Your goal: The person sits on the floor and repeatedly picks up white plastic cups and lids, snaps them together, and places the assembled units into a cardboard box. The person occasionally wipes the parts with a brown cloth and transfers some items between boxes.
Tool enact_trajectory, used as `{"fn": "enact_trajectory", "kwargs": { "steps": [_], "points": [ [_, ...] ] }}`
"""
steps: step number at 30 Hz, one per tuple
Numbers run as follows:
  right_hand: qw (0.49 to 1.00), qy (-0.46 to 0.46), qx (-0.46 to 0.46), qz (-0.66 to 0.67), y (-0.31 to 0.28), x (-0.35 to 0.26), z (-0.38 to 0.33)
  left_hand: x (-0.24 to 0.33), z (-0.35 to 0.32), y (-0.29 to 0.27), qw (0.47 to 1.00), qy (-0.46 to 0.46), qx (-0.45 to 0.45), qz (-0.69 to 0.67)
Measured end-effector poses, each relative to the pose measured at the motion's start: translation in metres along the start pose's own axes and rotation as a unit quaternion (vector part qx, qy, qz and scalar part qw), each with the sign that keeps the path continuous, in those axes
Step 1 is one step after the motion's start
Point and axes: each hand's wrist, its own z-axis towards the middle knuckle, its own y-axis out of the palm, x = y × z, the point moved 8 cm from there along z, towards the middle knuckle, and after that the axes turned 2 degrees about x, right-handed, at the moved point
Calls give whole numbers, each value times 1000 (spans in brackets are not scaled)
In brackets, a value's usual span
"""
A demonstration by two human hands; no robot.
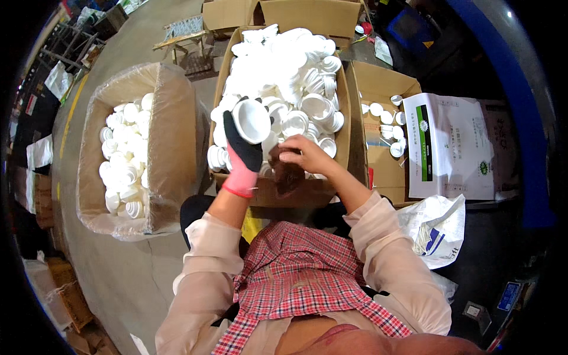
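My left hand (242,155), in a black and pink glove, is closed around a white round plastic cap (252,121), whose smooth, shallow face is turned up. My bare right hand (309,155) is just to the right of it, fingers curled inward; whatever they hold, if anything, I cannot make out. Below those fingers is a dark brown patch I cannot identify. Both hands are above the near side of a large cardboard box (269,194), heaped with white ribbed plastic caps (294,123).
On the left stands a plastic-lined box (174,136) holding more white caps (125,160). To the right, an open carton (378,171) contains several white pieces (387,117), beside a printed white carton panel (452,148). A white plastic bag (444,228) lies near my right elbow.
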Motion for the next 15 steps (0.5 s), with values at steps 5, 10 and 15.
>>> {"fn": "enact_trajectory", "kwargs": {
  "steps": [5,10,15],
  "points": [
    [942,67,266,-195,-83,76,44,16,12,6,705,-330,-76,-624],
    [881,179,233,-371,-118,131,63,19,18,5,774,-309,-127,-538],
    [938,44,293,-178,-104,38,63,8,9,-4,663,-356,-141,-643]
  ]
}}
